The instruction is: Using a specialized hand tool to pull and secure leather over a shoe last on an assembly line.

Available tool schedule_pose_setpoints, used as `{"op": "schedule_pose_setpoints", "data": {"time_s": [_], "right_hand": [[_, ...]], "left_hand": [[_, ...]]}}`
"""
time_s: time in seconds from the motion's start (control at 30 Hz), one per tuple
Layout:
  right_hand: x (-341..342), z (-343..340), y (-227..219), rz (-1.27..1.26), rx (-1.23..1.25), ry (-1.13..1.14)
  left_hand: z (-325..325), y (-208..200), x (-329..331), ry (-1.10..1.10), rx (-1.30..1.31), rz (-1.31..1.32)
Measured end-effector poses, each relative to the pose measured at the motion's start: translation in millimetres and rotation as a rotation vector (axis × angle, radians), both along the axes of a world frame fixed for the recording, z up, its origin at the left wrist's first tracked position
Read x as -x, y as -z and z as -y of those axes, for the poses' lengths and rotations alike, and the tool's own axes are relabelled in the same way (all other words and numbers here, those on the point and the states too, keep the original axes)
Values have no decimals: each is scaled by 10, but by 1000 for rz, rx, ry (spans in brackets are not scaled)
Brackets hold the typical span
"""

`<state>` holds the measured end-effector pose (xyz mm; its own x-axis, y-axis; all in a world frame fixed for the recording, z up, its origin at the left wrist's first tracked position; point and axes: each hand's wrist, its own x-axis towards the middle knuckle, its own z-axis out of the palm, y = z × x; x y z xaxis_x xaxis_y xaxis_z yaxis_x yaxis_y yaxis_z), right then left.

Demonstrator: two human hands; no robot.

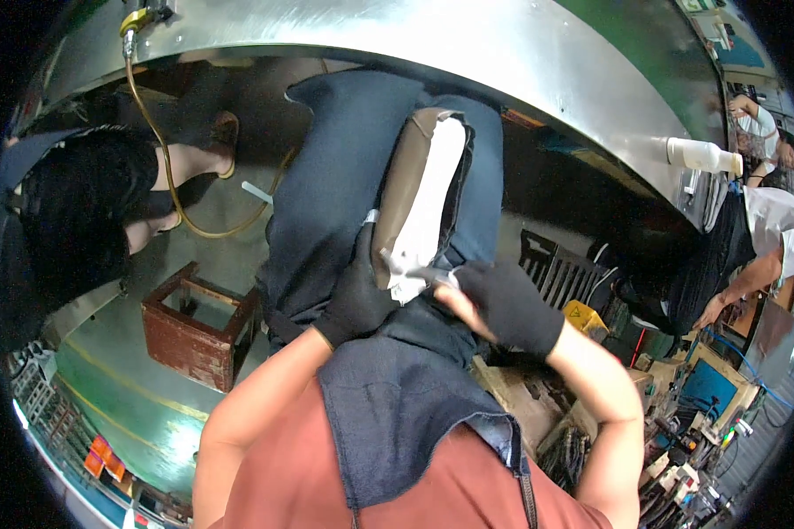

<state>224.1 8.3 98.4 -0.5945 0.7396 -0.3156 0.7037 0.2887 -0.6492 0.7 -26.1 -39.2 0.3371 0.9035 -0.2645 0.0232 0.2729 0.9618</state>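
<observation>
Long brown-and-white leather-looking piece [423,194] is lying on blue denim apron [331,159], probably handling light, pliable. Black-gloved left hand [359,298] is gripping its near side (sensible hold); black-gloved right hand [507,304] is blurring, can't tell grip.

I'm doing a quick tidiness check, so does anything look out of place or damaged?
Yes: the amber hose droops off the steel table in a loose loop, apparently near someone's foot, which looks untidy. The brown stool looks scuffed.

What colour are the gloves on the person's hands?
Black gloves, seen best in the head view.
</observation>
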Motion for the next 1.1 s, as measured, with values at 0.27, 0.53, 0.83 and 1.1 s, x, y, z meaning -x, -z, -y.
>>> {"op": "schedule_pose_setpoints", "data": {"time_s": [0.27, 0.53, 0.83, 1.1], "right_hand": [[-19, 232, 131, -34, 51, 75], [-300, 650, -368, -143, 242, 364], [-355, 540, -274, -232, 489, 699], [-100, -170, -453, 373, 78, 88]], "left_hand": [[-50, -443, 223, 288, -71, -413], [-1349, -1972, 909, 68, -469, -469], [-636, -406, 330, -27, 238, -17], [66, -212, -88, 52, -432, -565]]}}
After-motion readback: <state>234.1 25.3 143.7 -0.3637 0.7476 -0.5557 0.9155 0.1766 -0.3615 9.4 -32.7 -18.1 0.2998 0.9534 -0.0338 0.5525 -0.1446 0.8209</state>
